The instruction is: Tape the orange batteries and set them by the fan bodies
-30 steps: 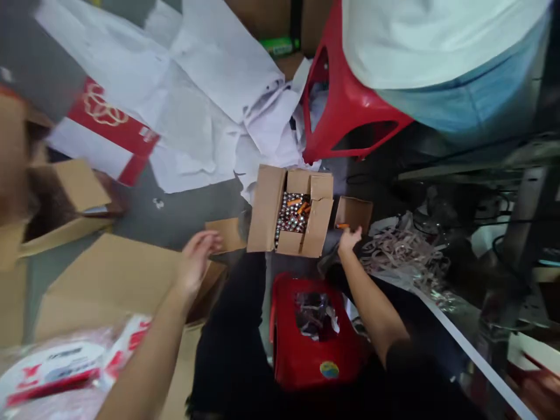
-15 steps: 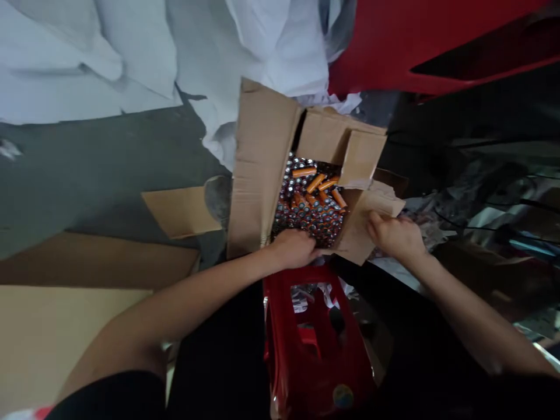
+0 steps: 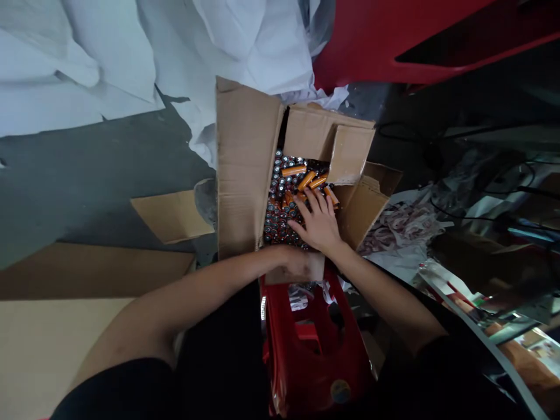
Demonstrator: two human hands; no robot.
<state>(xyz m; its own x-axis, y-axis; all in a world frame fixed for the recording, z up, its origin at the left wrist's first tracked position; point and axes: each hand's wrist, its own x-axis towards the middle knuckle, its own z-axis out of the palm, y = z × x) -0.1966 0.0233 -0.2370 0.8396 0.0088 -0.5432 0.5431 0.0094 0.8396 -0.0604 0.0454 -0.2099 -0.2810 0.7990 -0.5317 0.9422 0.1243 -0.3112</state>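
An opened cardboard box (image 3: pixel 245 163) is packed with small cylindrical batteries (image 3: pixel 280 219), mostly standing on end with their metal tops up. Several orange batteries (image 3: pixel 306 180) lie loose on their sides across the top. My right hand (image 3: pixel 321 224) is open over the batteries, fingers spread, its fingertips at the loose orange ones. At the box's near edge, my left hand (image 3: pixel 294 261) rests against the near flap (image 3: pixel 315 268), which is folded outward. Its fingers are blurred, so their grip is unclear.
Just below the box stands a red plastic stool (image 3: pixel 315 373). A loose cardboard piece (image 3: pixel 172 216) lies on the floor to the left, near a larger carton (image 3: pixel 96 268). White sheeting (image 3: pixel 258 46) covers the back, and shredded strips (image 3: pixel 402 227) are heaped at right.
My right hand has left the right-hand flap and moved left over the batteries, its fingers now spread. The near flap now shows folded outward under my left hand. The view has shifted slightly.
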